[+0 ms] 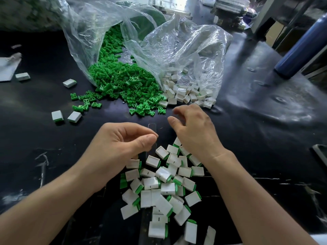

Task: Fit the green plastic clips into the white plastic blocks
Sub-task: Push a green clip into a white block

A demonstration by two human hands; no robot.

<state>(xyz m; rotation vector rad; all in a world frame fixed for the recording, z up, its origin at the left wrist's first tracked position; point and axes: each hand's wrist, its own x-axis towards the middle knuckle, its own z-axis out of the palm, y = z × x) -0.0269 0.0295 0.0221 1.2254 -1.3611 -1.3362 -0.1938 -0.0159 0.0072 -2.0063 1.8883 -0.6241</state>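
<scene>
The tabletop [247,138] is black, scuffed with pale scratches at the left and near edge and glossy with window glare on the right. Behind it the room is cluttered and blurred. A blue bottle [299,45] leans in at the far right.

Two clear bags lie open toward the person. The left bag [85,32] spills a heap of green clips [123,80] onto the tabletop. The right bag [185,46] lets out white blocks [184,92], which touch the heap's right edge. Four stray blocks [57,116] sit well apart to the left. A pile of fitted blocks [164,183], green showing at their ends, lies between the forearms and runs to the bottom edge, where the last ones are cut off.

The left hand [123,144] hovers just beyond the pile. Its grip is drawn in, thumb tip against forefinger tip. Whether anything is pinched there I cannot tell. The right hand [192,128] is near the spilled blocks, its grip loosely curled with thumb and fingers apart, holding nothing visible.

The bag interiors are hazy behind crinkled plastic. A grey sheet [7,68] is cut by the left edge and a dark flat object [320,152] by the right. Bare tabletop lies open to the left and right of the arms.
</scene>
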